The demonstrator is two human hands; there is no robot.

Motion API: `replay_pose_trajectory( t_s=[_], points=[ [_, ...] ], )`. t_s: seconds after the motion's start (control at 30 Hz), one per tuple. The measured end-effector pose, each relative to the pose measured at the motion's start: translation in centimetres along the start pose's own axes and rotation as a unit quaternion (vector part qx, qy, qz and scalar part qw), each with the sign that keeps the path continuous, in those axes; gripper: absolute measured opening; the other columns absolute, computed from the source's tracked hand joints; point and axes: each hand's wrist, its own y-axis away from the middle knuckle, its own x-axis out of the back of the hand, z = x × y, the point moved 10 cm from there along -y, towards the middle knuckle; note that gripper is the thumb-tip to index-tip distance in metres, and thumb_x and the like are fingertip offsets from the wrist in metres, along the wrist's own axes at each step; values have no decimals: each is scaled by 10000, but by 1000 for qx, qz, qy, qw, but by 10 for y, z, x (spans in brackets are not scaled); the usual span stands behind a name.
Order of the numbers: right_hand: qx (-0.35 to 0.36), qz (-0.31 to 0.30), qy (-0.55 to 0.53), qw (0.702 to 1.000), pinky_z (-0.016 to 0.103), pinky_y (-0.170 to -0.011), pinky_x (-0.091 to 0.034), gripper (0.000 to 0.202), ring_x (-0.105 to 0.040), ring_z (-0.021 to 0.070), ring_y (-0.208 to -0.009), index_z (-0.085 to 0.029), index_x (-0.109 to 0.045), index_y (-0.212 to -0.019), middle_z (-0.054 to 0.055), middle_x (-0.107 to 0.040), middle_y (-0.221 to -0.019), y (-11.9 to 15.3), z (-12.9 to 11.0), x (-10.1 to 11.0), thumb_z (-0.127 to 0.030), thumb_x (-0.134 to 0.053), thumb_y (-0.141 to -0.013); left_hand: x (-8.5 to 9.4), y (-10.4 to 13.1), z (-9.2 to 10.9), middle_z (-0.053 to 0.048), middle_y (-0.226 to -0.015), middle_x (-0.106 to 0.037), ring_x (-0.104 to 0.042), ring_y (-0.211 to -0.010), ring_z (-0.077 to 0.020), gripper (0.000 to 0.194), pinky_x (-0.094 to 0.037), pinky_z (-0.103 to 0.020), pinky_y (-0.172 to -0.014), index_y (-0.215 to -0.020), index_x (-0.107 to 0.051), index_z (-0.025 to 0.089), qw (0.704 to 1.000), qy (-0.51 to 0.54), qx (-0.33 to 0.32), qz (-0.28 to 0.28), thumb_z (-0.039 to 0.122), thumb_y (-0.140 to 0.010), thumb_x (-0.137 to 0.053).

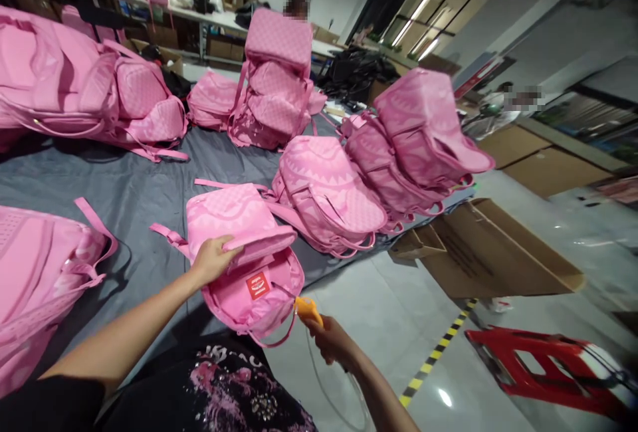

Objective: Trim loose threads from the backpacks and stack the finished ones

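A small pink backpack lies unzipped at the table's front edge, its pink lining and a red label showing. My left hand grips the raised flap of this backpack, fingers over its edge. In my right hand is an orange-handled tool, its tip at the right rim of the opening. A thin cord or cable hangs below that hand. Just behind the open bag sits a larger pink backpack.
Several pink bags stand on the grey-covered table, some stacked. An open cardboard box is at the right, above a red cart or frame on the floor. People are in the background.
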Motion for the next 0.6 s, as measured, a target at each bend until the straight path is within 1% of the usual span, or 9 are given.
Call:
replay_pose_trajectory(
  t_s=[0.07, 0.1, 0.17, 0.23, 0.33, 0.4, 0.47, 0.53, 0.6],
  points=[
    [6, -1, 8, 1000, 182, -309, -227, 394, -313, 63, -283, -206, -449, -772, -116, -329, -410, -9, 5, 1, -577, -580, -792, 0, 6, -4, 43, -572, -496, -461, -558, -119, 346, -311, -228, -562, -685, -581, 182, 1000, -2, 15, 14, 494, -830, -541],
    [6, -1, 3, 1000, 184, -308, -222, 400, -315, 65, -282, -207, -448, -766, -115, -328, -407, -13, 6, 3, -584, -582, -788, 4, 6, -6, 44, -564, -477, -449, -554, -118, 355, -308, -229, -558, -660, -555, 185, 999, 4, 26, 35, 498, -826, -535],
    [8, 4, -35, 999, 199, -307, -236, 452, -309, 71, -287, -214, -435, -744, -117, -310, -398, -18, 7, 10, -642, -581, -760, 20, 0, -8, 45, -547, -423, -405, -541, -111, 378, -287, -228, -538, -600, -478, 194, 994, 23, 47, 94, 510, -800, -534],
    [15, 6, -99, 995, 205, -318, -250, 540, -291, 64, -306, -221, -416, -726, -123, -287, -402, -20, 3, 19, -724, -608, -682, 34, -12, -8, 49, -539, -369, -349, -525, -100, 390, -256, -229, -516, -564, -406, 205, 988, 40, 60, 139, 510, -763, -545],
    [42, -53, -207, 976, 187, -370, -277, 650, -222, 27, -355, -214, -414, -739, -144, -248, -449, -22, -12, 18, -783, -680, -571, 42, -31, -8, 52, -535, -329, -292, -507, -89, 394, -223, -233, -495, -553, -357, 217, 984, 66, 74, 151, 507, -721, -563],
    [66, -125, -243, 960, 190, -406, -312, 661, -182, 17, -371, -209, -422, -760, -152, -223, -471, -20, -25, 8, -791, -685, -591, 44, -36, -9, 50, -532, -326, -278, -501, -86, 403, -213, -234, -484, -550, -356, 218, 982, 71, 87, 152, 514, -706, -581],
    [88, -183, -245, 948, 202, -423, -332, 638, -163, 19, -368, -210, -418, -763, -155, -211, -473, -19, -33, 2, -780, -676, -638, 45, -34, -9, 48, -528, -321, -267, -498, -84, 409, -199, -233, -474, -548, -356, 217, 980, 63, 96, 161, 515, -703, -590],
    [97, -195, -235, 947, 209, -430, -333, 621, -159, 23, -365, -215, -403, -750, -154, -206, -474, -27, -34, 9, -769, -668, -660, 46, -31, -7, 50, -523, -305, -251, -494, -81, 412, -187, -231, -468, -544, -347, 216, 979, 51, 98, 169, 507, -708, -588],
    [92, -158, -216, 959, 218, -428, -323, 597, -182, 37, -369, -218, -404, -748, -144, -220, -473, -42, -32, 26, -766, -633, -683, 45, -29, -3, 52, -519, -289, -240, -492, -77, 416, -185, -230, -469, -539, -336, 216, 980, 41, 96, 169, 501, -711, -585]
  ],
)
